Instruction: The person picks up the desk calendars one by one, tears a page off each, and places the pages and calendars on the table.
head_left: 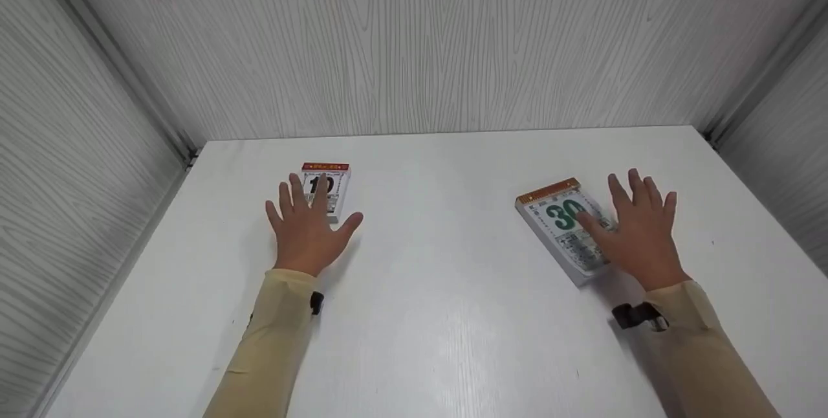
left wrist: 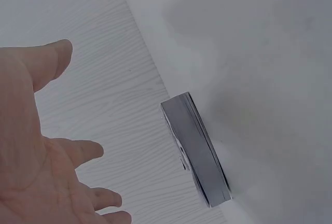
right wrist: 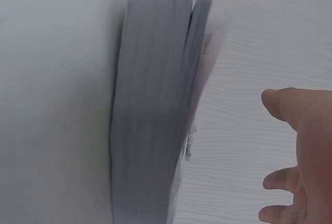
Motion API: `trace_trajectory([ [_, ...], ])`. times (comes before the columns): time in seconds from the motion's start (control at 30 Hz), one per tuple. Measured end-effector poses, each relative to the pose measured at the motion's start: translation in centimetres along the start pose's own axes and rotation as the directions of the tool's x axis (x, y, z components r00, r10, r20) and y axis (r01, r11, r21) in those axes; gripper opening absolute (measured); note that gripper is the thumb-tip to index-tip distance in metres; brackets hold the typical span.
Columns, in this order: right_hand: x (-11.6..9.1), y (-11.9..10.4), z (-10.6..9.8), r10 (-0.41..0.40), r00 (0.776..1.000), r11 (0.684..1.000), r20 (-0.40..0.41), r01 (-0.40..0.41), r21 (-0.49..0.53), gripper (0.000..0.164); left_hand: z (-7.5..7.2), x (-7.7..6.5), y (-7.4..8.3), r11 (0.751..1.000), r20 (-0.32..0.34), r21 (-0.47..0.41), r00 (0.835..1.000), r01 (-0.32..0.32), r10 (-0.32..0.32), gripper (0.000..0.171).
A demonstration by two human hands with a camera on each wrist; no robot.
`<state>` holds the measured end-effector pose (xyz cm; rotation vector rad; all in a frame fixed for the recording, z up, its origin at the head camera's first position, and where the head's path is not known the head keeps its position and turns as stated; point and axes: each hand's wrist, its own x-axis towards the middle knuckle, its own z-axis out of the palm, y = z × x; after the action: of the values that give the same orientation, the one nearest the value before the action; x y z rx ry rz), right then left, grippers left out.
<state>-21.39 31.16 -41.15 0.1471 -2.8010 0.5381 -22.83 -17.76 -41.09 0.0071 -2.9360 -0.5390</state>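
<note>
A small tear-off calendar (head_left: 328,201) with a red top band and a black number lies at the back left of the white table. My left hand (head_left: 304,233), fingers spread, hovers over its lower left part and holds nothing. To the right lies a larger tear-off calendar (head_left: 561,230), turned at a slant, with an orange band and a green 30. Above its right edge my right hand (head_left: 640,237) is spread and hides that corner. In the left wrist view the small calendar's page edge (left wrist: 194,151) stands apart from the fingers; the right wrist view shows the larger one's thick page block (right wrist: 150,110).
The white table (head_left: 427,263) runs back to a grey wood-grain wall (head_left: 414,43). Similar panels close in the left side (head_left: 77,165) and the right side (head_left: 783,101). Table surface lies between the two calendars.
</note>
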Motion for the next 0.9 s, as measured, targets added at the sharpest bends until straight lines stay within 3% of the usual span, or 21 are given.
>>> trace_trajectory([
  [0.27, 0.2, -1.5, 0.3, -0.046, 0.999, 0.999, -0.012, 0.047, 0.019, 0.087, -0.6, 0.0, -0.6, 1.0, -0.019, -0.005, 1.0, -0.001, 0.001, 0.093],
  [0.63, 0.2, -5.3, 0.5, -0.114, 0.993, 0.992, -0.028, 0.115, 0.05, 0.081, -1.6, 0.3, -0.6, 0.998, -0.04, -0.052, 0.998, 0.041, -0.044, 0.089],
  [0.73, 0.3, -6.4, 0.9, -0.124, 0.992, 0.991, -0.01, 0.124, 0.056, 0.079, -1.7, 0.6, -1.0, 0.997, -0.014, -0.059, 0.998, 0.057, -0.058, 0.088],
  [0.9, 0.4, -8.4, 1.7, -0.181, 0.983, 0.98, 0.014, 0.18, 0.089, 0.07, -1.9, 1.0, -2.2, 0.983, 0.087, -0.136, 0.99, 0.126, -0.115, 0.086],
])
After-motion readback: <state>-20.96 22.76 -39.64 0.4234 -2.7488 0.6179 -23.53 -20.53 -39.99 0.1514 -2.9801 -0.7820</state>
